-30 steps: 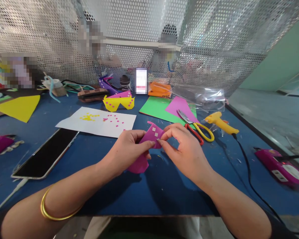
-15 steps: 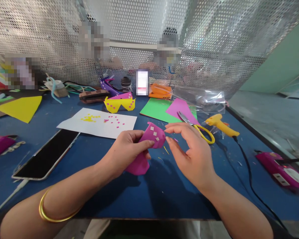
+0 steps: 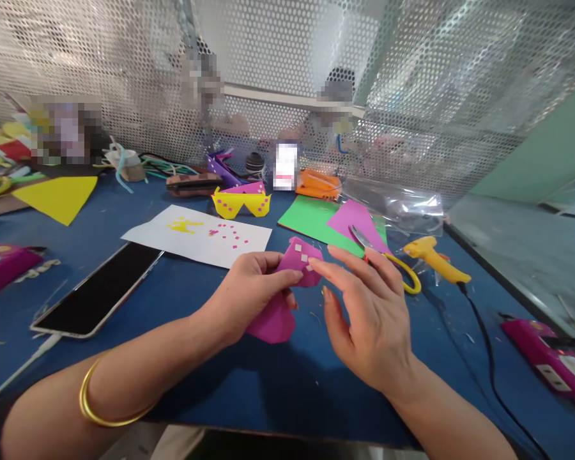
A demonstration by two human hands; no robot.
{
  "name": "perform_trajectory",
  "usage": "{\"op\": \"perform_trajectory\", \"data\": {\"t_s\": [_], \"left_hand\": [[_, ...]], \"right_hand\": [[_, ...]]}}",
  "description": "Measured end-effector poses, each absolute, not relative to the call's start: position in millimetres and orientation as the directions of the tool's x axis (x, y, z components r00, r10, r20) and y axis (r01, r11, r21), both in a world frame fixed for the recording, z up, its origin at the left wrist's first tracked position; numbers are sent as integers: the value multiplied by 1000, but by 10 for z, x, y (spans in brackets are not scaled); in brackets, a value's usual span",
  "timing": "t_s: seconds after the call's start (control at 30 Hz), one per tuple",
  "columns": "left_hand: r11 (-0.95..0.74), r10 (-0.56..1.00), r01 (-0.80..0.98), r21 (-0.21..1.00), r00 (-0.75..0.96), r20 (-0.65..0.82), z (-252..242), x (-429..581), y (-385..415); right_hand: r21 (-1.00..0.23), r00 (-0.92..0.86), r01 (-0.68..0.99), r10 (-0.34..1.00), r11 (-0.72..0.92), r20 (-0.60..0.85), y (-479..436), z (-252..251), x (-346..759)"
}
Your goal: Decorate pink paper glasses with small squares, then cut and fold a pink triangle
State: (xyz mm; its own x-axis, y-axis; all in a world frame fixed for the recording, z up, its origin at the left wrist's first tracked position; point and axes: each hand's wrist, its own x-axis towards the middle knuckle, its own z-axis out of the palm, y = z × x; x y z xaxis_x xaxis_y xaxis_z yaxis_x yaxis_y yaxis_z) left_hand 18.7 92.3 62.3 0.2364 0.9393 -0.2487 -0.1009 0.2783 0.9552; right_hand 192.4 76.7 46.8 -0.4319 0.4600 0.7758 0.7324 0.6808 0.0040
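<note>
My left hand [image 3: 249,289] grips a folded magenta paper piece [image 3: 287,294] dotted with small white squares, held just above the blue table [image 3: 182,358]. My right hand [image 3: 364,313] hovers beside it with fingers spread and nothing in them, fingertips close to the paper's right edge. Behind the right hand lie scissors with yellow and red handles [image 3: 393,268]. A white sheet [image 3: 199,235] with small yellow and pink squares lies beyond my left hand.
A phone [image 3: 98,297] lies at the left. Yellow paper glasses [image 3: 242,203], green [image 3: 311,220] and pink [image 3: 352,217] sheets, a yellow glue gun [image 3: 436,259] with black cord, and a magenta device [image 3: 546,358] surround the hands. A perforated metal screen [image 3: 412,96] backs the table.
My right hand let go of the magenta piece, opened and drew slightly back toward me. The left hand kept holding the paper. The view shifted a little to the left.
</note>
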Motion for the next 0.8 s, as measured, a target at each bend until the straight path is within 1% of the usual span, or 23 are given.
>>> {"op": "perform_trajectory", "data": {"t_s": [0.17,0.47,0.7,0.8], "left_hand": [[267,939,-72,961,241,-243,612,172,923],[292,935,-75,953,233,-268,656,184,921],[296,935,-25,955,210,-284,667,186,912],[300,934,-21,954,211,-289,673,185,909]], "right_hand": [[-29,-413,736,482,677,773,754,456,1930],[5,-445,735,477,678,758,752,468,1944],[-41,-374,744,467,667,801,747,478,1955],[-40,-374,737,456,674,808,752,478,1959]]}}
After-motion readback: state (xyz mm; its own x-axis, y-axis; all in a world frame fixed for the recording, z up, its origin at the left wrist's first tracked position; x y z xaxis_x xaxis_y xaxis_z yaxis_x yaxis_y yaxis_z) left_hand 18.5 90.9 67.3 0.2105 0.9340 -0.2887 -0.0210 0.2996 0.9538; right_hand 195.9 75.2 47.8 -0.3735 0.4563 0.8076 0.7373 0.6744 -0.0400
